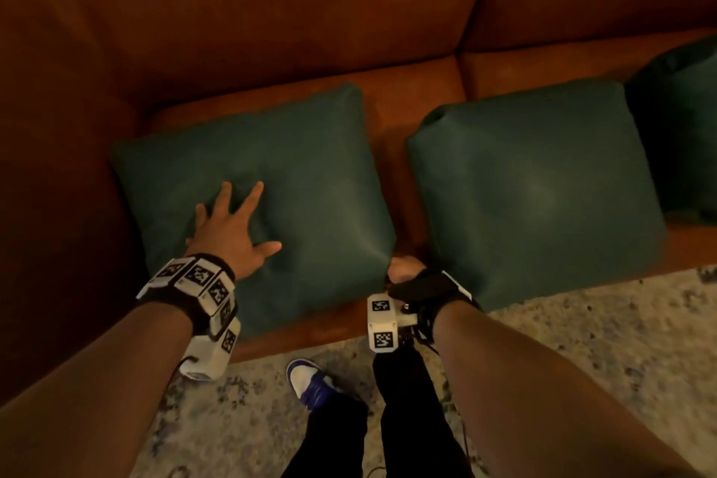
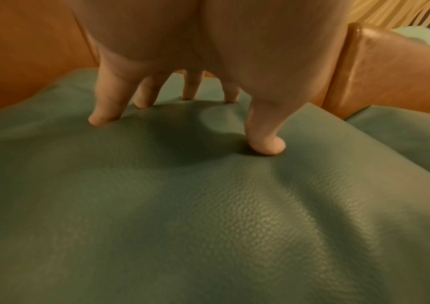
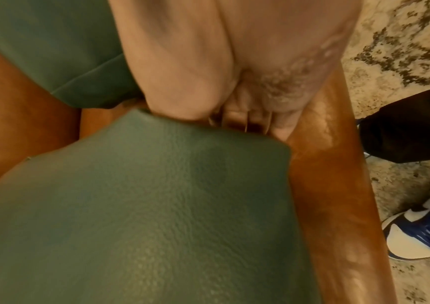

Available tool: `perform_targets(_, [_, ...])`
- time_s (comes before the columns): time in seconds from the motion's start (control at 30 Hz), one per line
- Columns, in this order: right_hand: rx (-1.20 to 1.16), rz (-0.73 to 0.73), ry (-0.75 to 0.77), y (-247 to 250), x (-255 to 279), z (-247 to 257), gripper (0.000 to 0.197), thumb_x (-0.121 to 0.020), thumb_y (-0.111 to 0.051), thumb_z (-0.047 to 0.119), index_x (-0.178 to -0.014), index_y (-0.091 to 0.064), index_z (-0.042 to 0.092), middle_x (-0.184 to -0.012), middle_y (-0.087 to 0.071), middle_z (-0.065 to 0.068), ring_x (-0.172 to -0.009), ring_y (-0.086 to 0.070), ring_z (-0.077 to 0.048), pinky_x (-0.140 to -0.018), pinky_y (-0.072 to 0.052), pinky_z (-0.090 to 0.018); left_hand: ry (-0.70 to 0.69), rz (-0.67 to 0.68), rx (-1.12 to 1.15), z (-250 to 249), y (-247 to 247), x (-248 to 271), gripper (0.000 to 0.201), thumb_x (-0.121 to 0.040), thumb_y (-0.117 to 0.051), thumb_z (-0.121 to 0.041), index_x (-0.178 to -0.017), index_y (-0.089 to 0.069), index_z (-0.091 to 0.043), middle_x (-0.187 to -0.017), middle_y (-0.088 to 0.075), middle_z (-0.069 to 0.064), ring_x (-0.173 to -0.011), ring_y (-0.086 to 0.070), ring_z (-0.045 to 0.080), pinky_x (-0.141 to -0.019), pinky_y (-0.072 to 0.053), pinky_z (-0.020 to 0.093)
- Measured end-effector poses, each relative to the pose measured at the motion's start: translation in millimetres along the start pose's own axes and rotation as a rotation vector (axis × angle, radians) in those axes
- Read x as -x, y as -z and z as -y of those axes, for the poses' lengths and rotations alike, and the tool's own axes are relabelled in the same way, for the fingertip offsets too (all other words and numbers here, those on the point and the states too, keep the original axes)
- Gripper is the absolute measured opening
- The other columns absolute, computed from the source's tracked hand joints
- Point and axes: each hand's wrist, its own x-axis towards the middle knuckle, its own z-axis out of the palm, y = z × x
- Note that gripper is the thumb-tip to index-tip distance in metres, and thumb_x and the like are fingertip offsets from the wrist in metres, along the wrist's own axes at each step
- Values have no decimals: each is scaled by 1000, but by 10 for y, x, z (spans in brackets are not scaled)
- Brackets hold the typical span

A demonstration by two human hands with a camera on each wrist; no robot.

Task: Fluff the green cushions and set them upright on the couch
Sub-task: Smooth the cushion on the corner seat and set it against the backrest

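Two green leather cushions lie flat on the brown couch seat (image 1: 407,101). My left hand (image 1: 232,225) is spread on the left cushion (image 1: 302,175), its fingertips (image 2: 268,147) denting the cover (image 2: 208,205). My right hand (image 1: 403,270) grips that cushion's near right corner (image 3: 156,127), fingers curled under it and thumb on top. The second cushion (image 1: 535,182) lies flat to the right, untouched; its corner (image 3: 53,51) shows in the right wrist view. A third green cushion (image 1: 683,120) sits at the far right edge, partly cut off.
The couch's backrest (image 1: 271,12) rises behind the cushions and its left arm (image 1: 50,167) closes the corner. A pale mottled rug (image 1: 582,341) lies in front. My blue-and-white shoe (image 1: 310,384) and dark trouser legs stand close to the seat's front edge.
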Motion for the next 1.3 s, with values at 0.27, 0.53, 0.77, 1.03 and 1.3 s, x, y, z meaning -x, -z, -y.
perform_targets(0.27, [478,-43,108,-49,-140,76,37,-78,-65,28,-114,-64,18,-114,-66,-8,-102,-63,-34,-89,-51,-39,18,5,-37,10,-47,-45,95,-78,-62,-59,-141,8,-56,-159,12,-3,-144,-1,41,-113,-20,60])
perform_targets(0.53, [-613,-147,79,153,184,-818,28,-85,-65,2,-112,-64,9,-104,-65,-6,-91,-61,-21,-68,-54,-25,-17,58,23,116,78,-48,94,-77,-67,-55,-145,-1,-53,-161,5,-2,-146,-5,38,-119,-13,49])
perform_targets(0.77, [-822,-334,108,-55,233,-733,22,-78,-73,4,-99,-67,5,-95,-67,-15,-76,-62,-23,-73,-54,-34,-31,57,7,54,150,-12,93,-79,-68,-49,-147,-5,-48,-161,0,4,-146,-8,34,-120,-10,45])
perform_targets(1.03, [-974,45,205,-168,261,-602,52,-55,-87,15,-100,-61,13,-83,-75,-2,-71,-71,-17,-53,-54,-24,-294,-197,-195,-468,290,135,76,-77,-62,-28,-145,-31,-14,-152,-22,19,-138,-24,40,-114,-25,50])
perform_targets(1.3, [-892,392,338,-103,510,-849,37,-69,-79,14,-101,-60,17,-89,-72,0,-78,-68,-15,-62,-53,-27,-887,242,-545,-1773,-253,351,40,-86,-61,-35,-124,-50,-34,-133,-52,-9,-130,-41,14,-118,-6,43])
